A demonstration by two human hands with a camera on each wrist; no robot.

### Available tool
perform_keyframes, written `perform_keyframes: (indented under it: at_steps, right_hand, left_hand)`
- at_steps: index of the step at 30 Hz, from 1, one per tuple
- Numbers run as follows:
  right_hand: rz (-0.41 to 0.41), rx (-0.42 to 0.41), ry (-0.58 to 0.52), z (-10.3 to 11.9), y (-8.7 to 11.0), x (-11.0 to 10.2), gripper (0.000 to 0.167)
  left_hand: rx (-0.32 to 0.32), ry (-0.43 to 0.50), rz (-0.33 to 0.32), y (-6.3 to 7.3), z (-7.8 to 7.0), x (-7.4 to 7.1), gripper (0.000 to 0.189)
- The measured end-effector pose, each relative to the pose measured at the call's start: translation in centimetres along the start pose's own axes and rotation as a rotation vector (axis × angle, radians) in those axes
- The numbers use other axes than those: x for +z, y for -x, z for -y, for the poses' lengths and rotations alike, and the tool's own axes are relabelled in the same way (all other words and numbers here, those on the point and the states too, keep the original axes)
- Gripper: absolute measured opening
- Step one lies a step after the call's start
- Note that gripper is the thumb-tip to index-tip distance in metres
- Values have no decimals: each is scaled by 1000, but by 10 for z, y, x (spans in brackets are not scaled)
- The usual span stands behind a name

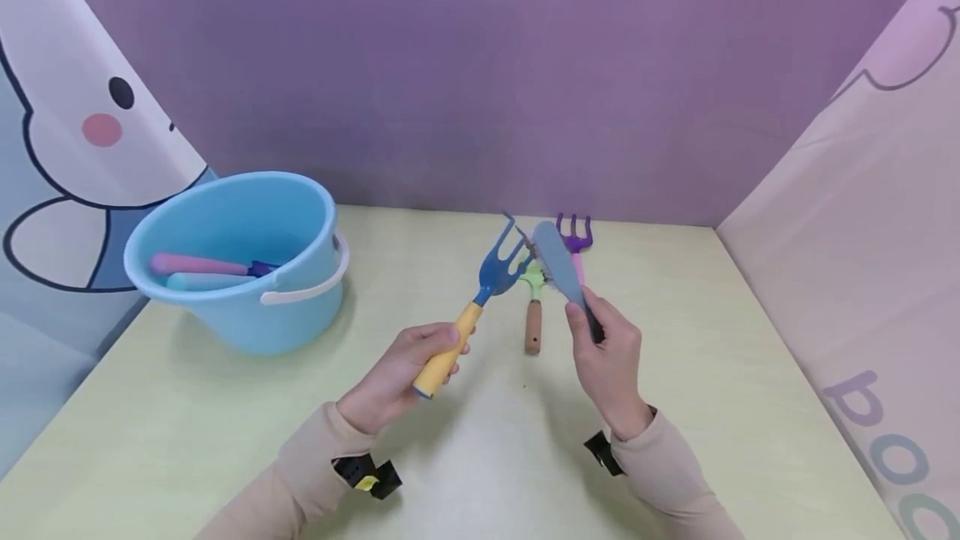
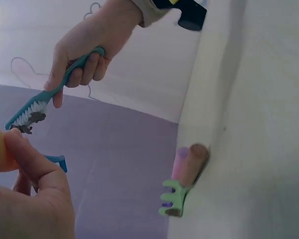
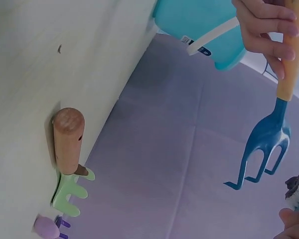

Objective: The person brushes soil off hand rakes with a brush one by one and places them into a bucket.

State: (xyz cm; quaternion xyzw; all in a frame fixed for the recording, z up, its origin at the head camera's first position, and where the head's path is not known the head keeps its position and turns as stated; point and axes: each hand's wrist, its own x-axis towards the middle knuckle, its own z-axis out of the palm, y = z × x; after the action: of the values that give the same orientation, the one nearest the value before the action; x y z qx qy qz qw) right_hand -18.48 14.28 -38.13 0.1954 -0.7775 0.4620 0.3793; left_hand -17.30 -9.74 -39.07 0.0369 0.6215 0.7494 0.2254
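My left hand (image 1: 401, 363) grips the yellow handle of a small blue garden hand fork (image 1: 495, 273), its tines pointing up and away. My right hand (image 1: 611, 357) holds a brush (image 1: 557, 255) by its handle, with the head close to the fork's tines. In the left wrist view, the brush (image 2: 65, 82) looks teal, and dark dirt clings to its white bristles. Whether the bristles touch the tines, I cannot tell. Beyond the hands, a green hand fork (image 1: 533, 327) with a wooden handle lies on the table beside a purple fork (image 1: 576, 242) with a pink handle.
A light blue bucket (image 1: 270, 327) with a white handle stands at the left of the table (image 1: 420, 257). Inside it lie a pink-handled tool (image 1: 198, 265) and a teal handle (image 1: 210, 282). A purple backdrop (image 1: 480, 90) rises behind, with printed panels at both sides.
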Motion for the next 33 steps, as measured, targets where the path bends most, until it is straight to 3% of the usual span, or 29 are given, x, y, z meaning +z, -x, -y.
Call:
perform_keyframes:
  at_steps: [7, 12, 27, 30, 33]
  right_hand:
    - [-46, -15, -32, 0, -1, -2, 21]
    - [-76, -25, -48, 0, 0, -7, 21]
    - [-89, -10, -34, 0, 1, -12, 22]
    - [-77, -11, -37, -1, 1, -12, 23]
    - [-70, -7, -32, -2, 2, -12, 23]
  left_hand:
    - [125, -241, -146, -2, -3, 5, 32]
    - [227, -405, -198, -3, -1, 3, 26]
    - [616, -1090, -403, 2, 1, -1, 26]
    - [663, -1195, -445, 5, 2, -4, 27]
    - [665, -1245, -464, 7, 3, -6, 29]
